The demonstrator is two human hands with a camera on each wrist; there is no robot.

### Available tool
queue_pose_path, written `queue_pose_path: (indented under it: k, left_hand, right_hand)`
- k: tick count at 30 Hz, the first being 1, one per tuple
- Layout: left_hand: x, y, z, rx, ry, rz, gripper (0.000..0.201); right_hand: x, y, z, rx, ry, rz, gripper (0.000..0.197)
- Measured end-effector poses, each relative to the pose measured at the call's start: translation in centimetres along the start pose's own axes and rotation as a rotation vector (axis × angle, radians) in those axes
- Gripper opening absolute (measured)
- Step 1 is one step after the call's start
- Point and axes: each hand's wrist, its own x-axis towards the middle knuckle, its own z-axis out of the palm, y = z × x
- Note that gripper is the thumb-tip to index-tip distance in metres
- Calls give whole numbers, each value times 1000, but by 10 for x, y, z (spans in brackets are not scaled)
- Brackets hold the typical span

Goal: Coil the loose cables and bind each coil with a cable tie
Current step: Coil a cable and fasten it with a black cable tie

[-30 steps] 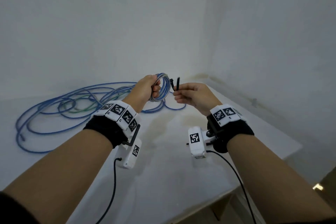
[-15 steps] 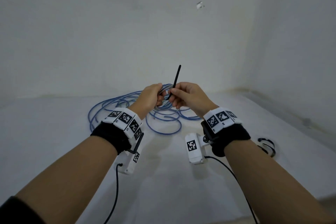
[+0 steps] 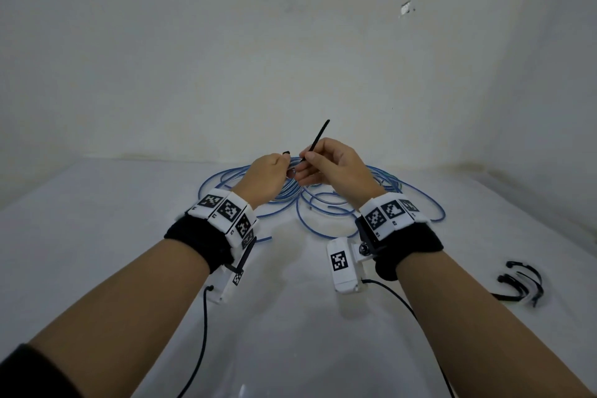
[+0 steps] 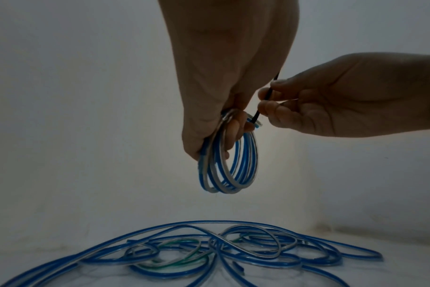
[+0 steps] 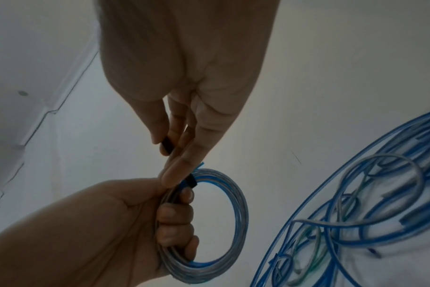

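My left hand [image 3: 274, 168] [image 4: 224, 120] grips a small coil of blue and clear cable [image 4: 230, 165] [image 5: 214, 223], held above the white table [image 3: 97, 236]. Its fingers curl through the ring. My right hand [image 3: 323, 165] [image 5: 179, 147] pinches a black cable tie [image 3: 318, 139] [image 4: 260, 108] between thumb and fingers. The tie runs down to the top of the coil [image 5: 190, 182], and its free end sticks up past my right hand. A loose tangle of blue cable [image 3: 323, 197] [image 4: 209, 250] [image 5: 356, 213] lies on the table under both hands.
Several spare black cable ties [image 3: 520, 281] lie on the table at the right, near its edge. White walls close in behind and on the right. Black leads [image 3: 200, 333] hang from the wrist cameras.
The view has swung round, so the tangle now lies under my hands. The tie's long end has come up and stands above my right hand, which has closed in on the coil.
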Motion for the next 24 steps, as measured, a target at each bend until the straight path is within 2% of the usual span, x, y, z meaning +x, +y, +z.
queue_pose_path:
  k: [5,8,10,13,17,20,24]
  left_hand:
    - [0,-4,-8,54,21,10,33]
    - [0,-8,-6,7,52,37,27]
    - [-1,-10,-4,12,64,66,26]
    - [-1,-14,-4,-6,98,76,24]
    - [1,-13,-7,-101,164,74,18]
    - [1,-9,-9,-152,194,72,16]
    - [0,-9,-9,-208,240,34,22]
  right_hand:
    - [1,5,8,120,-5,62,21]
    - [5,8,13,56,87,41,28]
    - [8,10,16,34,172,6,23]
    - [12,7,21,183,215,6,7]
    - [13,5,30,170,229,46,10]
    - [13,9,35,164,234,79,20]
    - [13,9,38,212,253,132,15]
